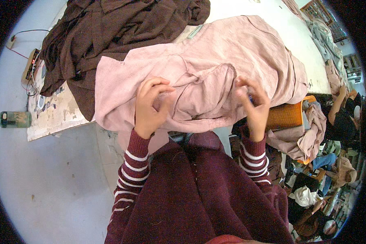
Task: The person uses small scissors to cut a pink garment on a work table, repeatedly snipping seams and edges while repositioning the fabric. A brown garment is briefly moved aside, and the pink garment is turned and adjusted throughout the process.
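Note:
A pale pink garment (pixel 215 61) lies spread over the near edge of a white table (pixel 268 16), with a pale label near its collar. My left hand (pixel 149 106) pinches a fold of the pink cloth at its near edge. My right hand (pixel 254 106) grips the same garment on the right, beside a curved seam; something small and bluish shows between its fingers. Both forearms wear maroon sleeves with white stripes.
A heap of dark brown garments (pixel 110 32) covers the table's left part. An orange plastic chair (pixel 286 114) with more pink cloth (pixel 305 138) stands to the right. People sit on the floor at the right edge. A green bottle (pixel 15 119) lies on the grey floor at left.

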Demonstrator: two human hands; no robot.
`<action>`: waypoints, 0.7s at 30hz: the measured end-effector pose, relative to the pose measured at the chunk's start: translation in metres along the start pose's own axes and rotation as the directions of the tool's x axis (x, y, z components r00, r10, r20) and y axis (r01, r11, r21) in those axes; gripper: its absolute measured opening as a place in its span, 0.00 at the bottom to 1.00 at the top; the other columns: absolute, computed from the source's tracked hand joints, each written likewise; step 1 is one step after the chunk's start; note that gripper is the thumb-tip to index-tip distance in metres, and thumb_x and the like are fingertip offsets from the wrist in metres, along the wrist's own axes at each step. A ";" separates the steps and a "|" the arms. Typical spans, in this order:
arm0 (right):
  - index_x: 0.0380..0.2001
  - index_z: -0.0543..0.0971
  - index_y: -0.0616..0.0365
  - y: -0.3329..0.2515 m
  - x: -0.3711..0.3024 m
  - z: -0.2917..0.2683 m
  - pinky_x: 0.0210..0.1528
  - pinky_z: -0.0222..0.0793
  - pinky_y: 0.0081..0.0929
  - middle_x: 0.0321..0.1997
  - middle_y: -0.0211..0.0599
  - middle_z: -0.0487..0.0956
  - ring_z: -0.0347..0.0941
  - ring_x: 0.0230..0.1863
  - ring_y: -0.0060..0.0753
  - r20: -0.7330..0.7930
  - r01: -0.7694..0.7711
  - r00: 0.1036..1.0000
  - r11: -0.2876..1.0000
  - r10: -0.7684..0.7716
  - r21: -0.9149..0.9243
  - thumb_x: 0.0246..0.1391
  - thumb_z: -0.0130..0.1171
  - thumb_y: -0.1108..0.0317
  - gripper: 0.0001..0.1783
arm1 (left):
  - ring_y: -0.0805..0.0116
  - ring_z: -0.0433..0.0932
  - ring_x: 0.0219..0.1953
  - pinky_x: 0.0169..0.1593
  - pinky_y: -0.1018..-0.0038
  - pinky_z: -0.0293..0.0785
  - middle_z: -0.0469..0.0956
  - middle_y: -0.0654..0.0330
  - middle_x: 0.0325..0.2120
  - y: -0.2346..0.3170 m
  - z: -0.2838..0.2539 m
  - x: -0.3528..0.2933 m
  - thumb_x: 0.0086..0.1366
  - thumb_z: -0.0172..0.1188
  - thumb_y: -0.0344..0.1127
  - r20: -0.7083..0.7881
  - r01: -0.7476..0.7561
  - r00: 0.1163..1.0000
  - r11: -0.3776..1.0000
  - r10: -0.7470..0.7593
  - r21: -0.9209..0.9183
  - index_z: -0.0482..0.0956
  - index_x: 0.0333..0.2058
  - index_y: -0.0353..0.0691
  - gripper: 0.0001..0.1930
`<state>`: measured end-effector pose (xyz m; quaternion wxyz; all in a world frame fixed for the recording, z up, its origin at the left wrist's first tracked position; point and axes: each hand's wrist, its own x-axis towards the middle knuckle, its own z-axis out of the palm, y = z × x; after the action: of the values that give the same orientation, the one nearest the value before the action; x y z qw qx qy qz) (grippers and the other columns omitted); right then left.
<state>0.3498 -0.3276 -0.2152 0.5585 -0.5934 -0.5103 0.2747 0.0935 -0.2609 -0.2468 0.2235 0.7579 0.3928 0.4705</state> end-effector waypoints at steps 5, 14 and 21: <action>0.40 0.81 0.62 -0.001 -0.014 0.031 0.45 0.69 0.27 0.37 0.41 0.80 0.76 0.40 0.35 0.224 0.208 0.959 0.969 -0.175 -0.133 0.43 0.67 0.71 0.17 | 0.57 0.66 0.51 0.57 0.62 0.55 0.72 0.61 0.41 0.011 -0.001 -0.007 0.46 0.70 0.40 0.162 -0.077 0.986 0.948 0.027 0.309 0.77 0.30 0.44 0.14; 0.42 0.81 0.59 0.004 0.000 0.046 0.45 0.71 0.26 0.38 0.41 0.80 0.78 0.39 0.37 0.099 0.240 0.969 0.952 -0.224 -0.188 0.44 0.67 0.67 0.19 | 0.63 0.68 0.49 0.56 0.67 0.57 0.75 0.62 0.40 0.017 -0.011 -0.018 0.54 0.66 0.34 0.140 0.208 0.965 0.971 -0.224 0.115 0.83 0.27 0.40 0.05; 0.41 0.80 0.61 -0.037 -0.023 0.050 0.35 0.71 0.20 0.28 0.36 0.80 0.76 0.29 0.25 0.381 0.192 0.918 0.966 -0.115 -0.171 0.44 0.68 0.69 0.18 | 0.74 0.73 0.38 0.45 0.78 0.66 0.77 0.62 0.35 0.016 -0.018 -0.018 0.57 0.64 0.30 0.219 0.458 0.889 0.805 -0.403 -0.378 0.82 0.29 0.34 0.04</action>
<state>0.2863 -0.3346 -0.1968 0.4090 -0.5436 -0.6765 0.2821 0.0796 -0.2856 -0.2369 0.5066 0.6111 0.4291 0.4310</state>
